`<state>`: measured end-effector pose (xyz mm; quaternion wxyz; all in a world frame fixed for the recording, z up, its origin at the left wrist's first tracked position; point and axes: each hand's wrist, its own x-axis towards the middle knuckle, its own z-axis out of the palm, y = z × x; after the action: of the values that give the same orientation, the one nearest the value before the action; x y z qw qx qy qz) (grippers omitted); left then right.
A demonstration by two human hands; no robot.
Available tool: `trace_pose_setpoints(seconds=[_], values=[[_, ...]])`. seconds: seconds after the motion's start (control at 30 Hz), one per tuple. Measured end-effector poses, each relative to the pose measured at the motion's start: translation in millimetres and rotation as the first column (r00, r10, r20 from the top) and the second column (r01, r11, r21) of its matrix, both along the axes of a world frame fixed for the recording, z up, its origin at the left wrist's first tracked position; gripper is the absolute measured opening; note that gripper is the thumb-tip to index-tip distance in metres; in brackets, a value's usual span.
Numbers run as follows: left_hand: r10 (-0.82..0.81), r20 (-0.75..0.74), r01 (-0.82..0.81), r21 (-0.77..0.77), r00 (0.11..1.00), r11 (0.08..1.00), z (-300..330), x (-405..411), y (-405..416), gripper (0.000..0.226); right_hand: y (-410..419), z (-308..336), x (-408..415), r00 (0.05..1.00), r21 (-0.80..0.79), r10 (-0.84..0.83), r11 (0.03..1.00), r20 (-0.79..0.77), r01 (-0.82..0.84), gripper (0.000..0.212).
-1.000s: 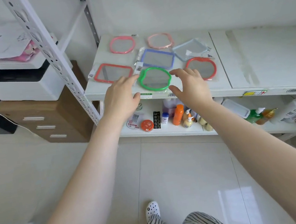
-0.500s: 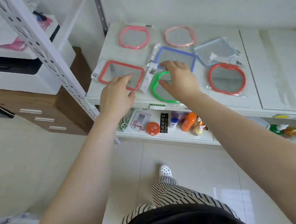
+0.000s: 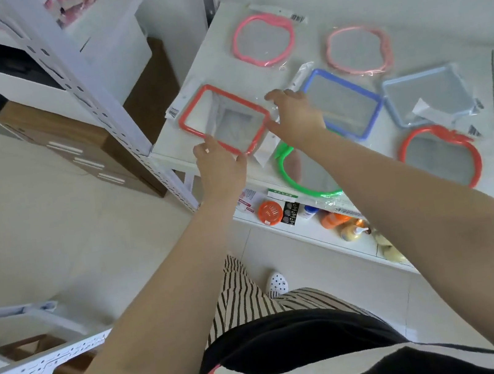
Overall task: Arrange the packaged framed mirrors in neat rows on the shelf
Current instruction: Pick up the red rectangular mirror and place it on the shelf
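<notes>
Both hands on the red rectangular mirror [image 3: 223,118] at the shelf [image 3: 213,62] front-left: left hand [image 3: 220,167] pinches its near edge, right hand [image 3: 294,114] fingers curl over its right edge, likely squaring it to the row.

The near-left red rectangular mirror [image 3: 223,119] is showing a smooth, glossy plastic frame under a clear, crinkled plastic wrapper, as are the green mirror [image 3: 304,171] and the blue one [image 3: 344,103] to its right. The mirror faces are looking dull grey through the film. The shelf [image 3: 214,72] is presenting a matt white painted surface, and its perforated upright [image 3: 88,92] is looking like painted metal. At far left, the drawer cabinet [image 3: 70,140] is showing brown wood grain. The floor tiles [image 3: 52,233] are gleaming pale and smooth. The trousers [image 3: 243,297] are appearing as striped cloth.
</notes>
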<state>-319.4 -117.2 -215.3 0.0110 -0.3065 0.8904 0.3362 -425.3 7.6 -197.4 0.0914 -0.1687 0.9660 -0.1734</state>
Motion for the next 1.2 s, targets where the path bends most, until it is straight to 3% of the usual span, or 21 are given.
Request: trace_pose_setpoints(seconds=[0.1, 0.2, 0.37, 0.43, 0.5, 0.53, 0.67, 0.83, 0.97, 1.2], values=[[0.175, 0.056, -0.183, 0.209, 0.983, 0.961, -9.1, -19.3, 4.4, 0.07, -6.1, -11.1, -22.0, 0.998, 0.043, 0.047, 0.998, 0.047, -0.049, 0.056], [0.252, 0.141, -0.282, 0.267, 0.957, 0.921, -13.8, -37.4, 6.6, 0.067, -10.3, -24.9, -41.1, 0.992, 0.102, 0.044, 0.993, 0.12, -0.057, 0.061], [0.434, 0.122, -0.437, 0.473, 0.893, 0.765, -18.8, -56.7, 8.3, 0.062, -15.0, -34.3, -59.7, 0.998, 0.215, 0.055, 0.975, 0.036, -0.061, 0.037], [0.485, 0.106, -0.464, 0.522, 0.868, 0.716, -21.7, -58.2, 9.5, 0.051, -16.9, -33.3, -62.5, 0.998, 0.238, 0.061, 0.969, 0.02, -0.064, 0.04], [0.504, 0.095, -0.465, 0.56, 0.859, 0.686, -21.0, -57.2, 8.4, 0.02, -18.1, -28.8, -63.6, 0.998, 0.229, 0.063, 0.971, 0.022, -0.066, 0.045], [0.504, 0.096, -0.46, 0.58, 0.859, 0.673, -19.6, -55.9, 6.7, 0.012, -18.2, -26.0, -64.1, 0.998, 0.201, 0.054, 0.978, 0.036, -0.06, 0.046], [0.533, 0.07, -0.421, 0.702, 0.843, 0.574, -15.0, -48.9, 1.8, 0.017, -13.2, -22.3, -63.4, 0.989, -0.082, -0.061, 0.994, 0.137, 0.073, 0.033], [0.483, -0.062, -0.273, 0.76, 0.873, 0.591, 1.7, -38.1, 1.8, 0.036, 4.6, -11.7, -36.2, 0.927, -0.419, -0.185, 0.851, 0.325, 0.317, 0.014], [0.417, -0.104, -0.178, 0.793, 0.903, 0.583, 18.9, -31.2, -0.2, 0.037, 24.6, 7.5, -16.2, 0.87, -0.534, -0.186, 0.725, 0.456, 0.435, 0.006], [0.196, -0.087, -0.015, 0.884, 0.977, 0.467, 39.2, -10.1, 2.6, 0.042, 59.9, 25.3, 40.7, 0.775, -0.579, -0.275, 0.535, 0.569, 0.615, 0.017]])
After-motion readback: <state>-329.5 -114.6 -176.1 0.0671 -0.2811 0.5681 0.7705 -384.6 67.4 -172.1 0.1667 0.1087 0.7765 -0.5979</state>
